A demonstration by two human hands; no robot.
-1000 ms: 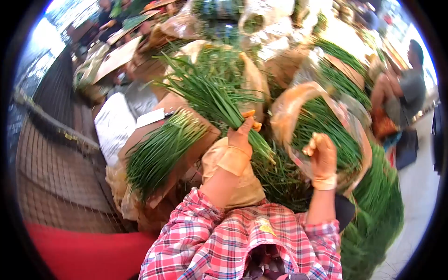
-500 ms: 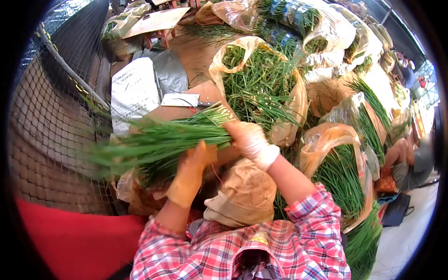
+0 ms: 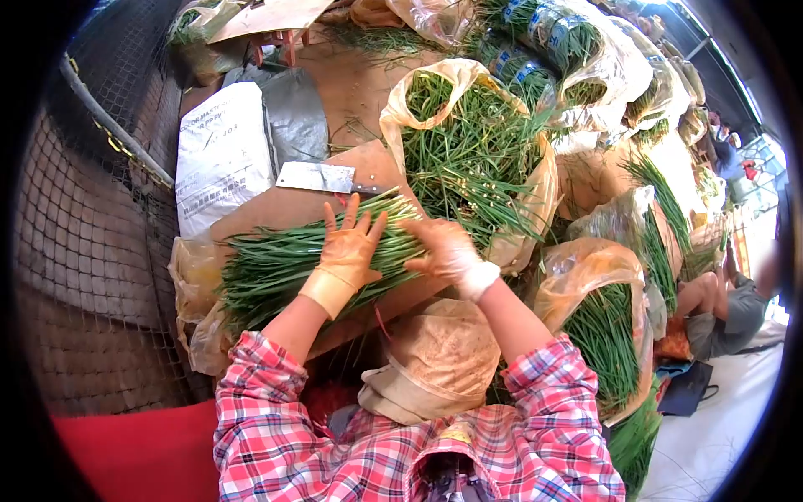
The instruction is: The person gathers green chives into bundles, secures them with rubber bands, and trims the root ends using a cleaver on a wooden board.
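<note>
A pile of long green stalks [image 3: 276, 272] lies across a cardboard board, its pale ends pointing right. Gloved and with fingers spread, my left hand [image 3: 347, 255] rests flat on top of the pile. My right hand [image 3: 445, 249], also gloved, touches the pale ends from the right with its fingers apart. Just behind the pile lies a cleaver [image 3: 322, 176] with a dark handle. An open plastic bag of loose green stalks [image 3: 468, 155] stands behind my right hand.
A beige cloth hat [image 3: 439, 360] is below my hands. Another bag of stalks [image 3: 606, 339] stands at the right. A white printed sack [image 3: 222, 159] lies back left, beside netting [image 3: 92, 268]. A seated person [image 3: 732, 314] is far right.
The bunch my left hand held has come down onto the pile, and its fingers have opened. My right hand has moved left to the pale ends. The view has turned.
</note>
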